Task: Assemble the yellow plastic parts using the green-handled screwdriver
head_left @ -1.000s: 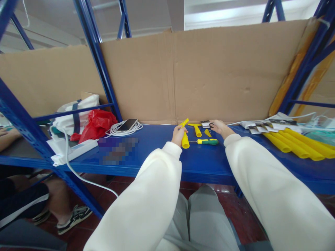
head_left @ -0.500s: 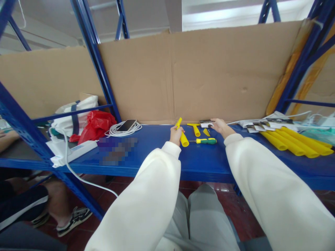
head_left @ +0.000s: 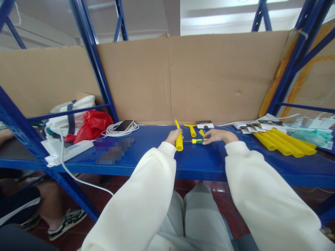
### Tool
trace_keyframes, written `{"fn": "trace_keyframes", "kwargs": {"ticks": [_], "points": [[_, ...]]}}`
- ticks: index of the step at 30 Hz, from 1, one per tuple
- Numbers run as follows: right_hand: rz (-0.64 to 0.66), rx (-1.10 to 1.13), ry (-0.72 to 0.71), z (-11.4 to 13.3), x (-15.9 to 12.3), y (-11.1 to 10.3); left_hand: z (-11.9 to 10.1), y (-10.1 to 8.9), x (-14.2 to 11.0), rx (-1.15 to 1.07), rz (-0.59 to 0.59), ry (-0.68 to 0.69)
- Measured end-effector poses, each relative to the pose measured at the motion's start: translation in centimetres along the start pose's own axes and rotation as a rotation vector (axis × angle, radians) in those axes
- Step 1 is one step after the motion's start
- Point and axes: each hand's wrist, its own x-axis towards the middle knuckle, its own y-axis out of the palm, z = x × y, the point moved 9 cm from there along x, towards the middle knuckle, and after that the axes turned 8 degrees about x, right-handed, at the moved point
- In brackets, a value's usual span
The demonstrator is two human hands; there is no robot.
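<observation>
My left hand [head_left: 173,136] is closed round a yellow tool with a hollow tube handle [head_left: 179,143], held tilted above the blue shelf. Just right of it lies a screwdriver [head_left: 196,141] with a green and yellow handle, its shaft pointing left. The bent fingers of my right hand [head_left: 215,136] are on the right end of that handle and hide part of it. Behind them are a yellow T-shaped piece [head_left: 193,131], a small yellow piece [head_left: 201,132] and a black and white card [head_left: 205,124].
Several yellow tubes with card tops [head_left: 285,143] lie on the right. On the left are a phone [head_left: 124,126] on a coiled white cable, a white power strip [head_left: 70,152] and a red bag [head_left: 91,124]. Cardboard [head_left: 209,76] stands behind; a person's leg [head_left: 51,198] shows lower left.
My right hand has moved from the card toward me, down to the screwdriver handle. My left hand has turned the yellow tool slightly more upright and still holds it.
</observation>
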Motion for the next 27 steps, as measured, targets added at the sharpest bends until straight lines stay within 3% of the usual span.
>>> {"fn": "trace_keyframes", "kwargs": {"ticks": [6,12,19,27], "points": [[0.026,-0.340,-0.128,1.1,-0.6,1.3,0.2,0.6,-0.6,0.180,0.070,-0.043],[-0.134,-0.386,-0.351,3.0,-1.3,0.5,0.1,0.3,-0.7,0.223,0.067,-0.040],[-0.352,-0.521,-0.217,1.9,-1.6,-1.0,0.5,0.3,-0.3,0.227,0.105,-0.035],[-0.374,-0.586,-0.106,2.2,-2.4,-0.6,0.7,0.4,0.1,0.249,0.135,-0.044]]}}
